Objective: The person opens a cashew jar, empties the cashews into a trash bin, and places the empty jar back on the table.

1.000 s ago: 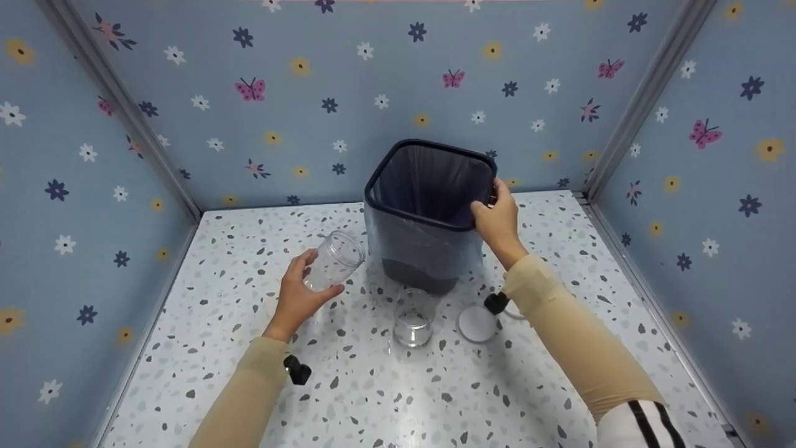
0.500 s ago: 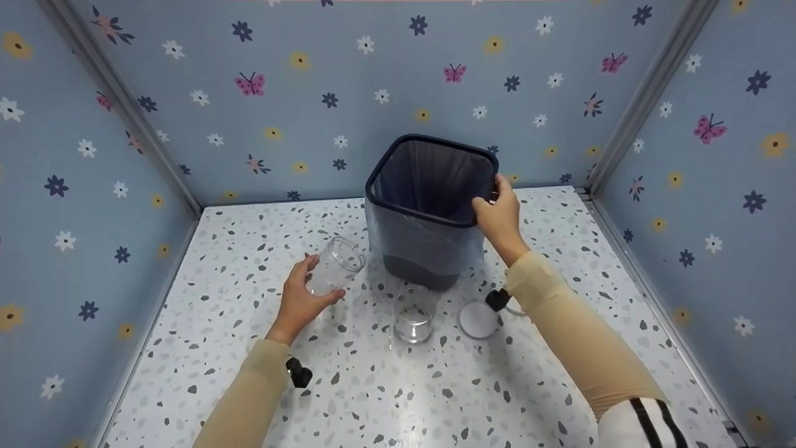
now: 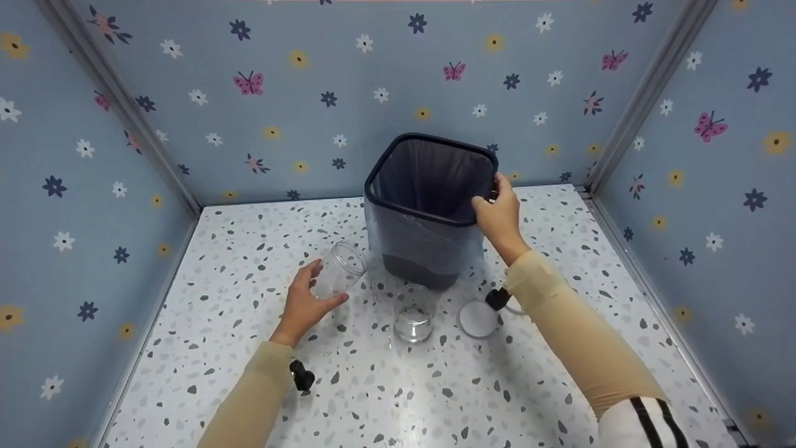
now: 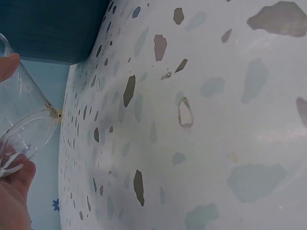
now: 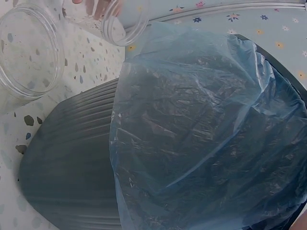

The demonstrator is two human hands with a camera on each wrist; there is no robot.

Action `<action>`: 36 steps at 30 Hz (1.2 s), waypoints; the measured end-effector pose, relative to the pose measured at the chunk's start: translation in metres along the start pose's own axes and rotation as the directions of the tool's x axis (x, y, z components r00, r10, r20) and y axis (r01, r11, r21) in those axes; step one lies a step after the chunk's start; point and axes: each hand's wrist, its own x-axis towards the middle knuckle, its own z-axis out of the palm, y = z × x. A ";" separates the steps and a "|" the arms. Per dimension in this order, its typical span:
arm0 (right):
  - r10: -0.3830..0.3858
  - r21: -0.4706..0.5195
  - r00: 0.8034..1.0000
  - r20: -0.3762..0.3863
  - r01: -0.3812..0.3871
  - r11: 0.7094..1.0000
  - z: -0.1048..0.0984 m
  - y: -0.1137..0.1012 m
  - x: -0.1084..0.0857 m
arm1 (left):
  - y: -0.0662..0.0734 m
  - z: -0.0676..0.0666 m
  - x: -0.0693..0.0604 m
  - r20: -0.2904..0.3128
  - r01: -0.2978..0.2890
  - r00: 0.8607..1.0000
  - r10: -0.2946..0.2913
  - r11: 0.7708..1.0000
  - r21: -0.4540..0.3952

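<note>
Tilted toward the bin, a clear open-mouthed jar is held between the fingers and thumb of my left hand. Up close in the left wrist view, the jar's wall looks see-through, with a small dark smudge near its base. My right hand grips the rim of a dark trash bin at its right corner. A translucent bluish bag lines the bin and hangs over its outside. In the right wrist view, only a sliver of my right hand shows.
A second clear jar stands upright and open in front of the bin. Right of it lies a pale round lid; another round edge is partly hidden by my right sleeve. Flower-patterned walls enclose the speckled table.
My left hand and the tilted jar have shifted slightly down and to the right. The right hand keeps its hold on the bin's rim. The head view has tilted a little.
</note>
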 end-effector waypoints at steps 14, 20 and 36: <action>0.012 -0.035 1.000 0.006 -0.012 0.999 0.000 0.002 0.001 | -0.010 0.008 -0.004 0.074 0.069 0.995 -0.067 0.997 -0.031; 0.016 -0.032 1.000 0.005 -0.016 0.999 0.000 0.000 0.001 | -0.011 0.010 -0.005 0.098 0.079 0.992 -0.078 0.997 -0.013; 0.006 -0.028 1.000 0.024 -0.005 1.000 -0.001 0.000 -0.002 | -0.019 0.010 -0.008 0.136 0.135 0.982 -0.129 0.990 -0.038</action>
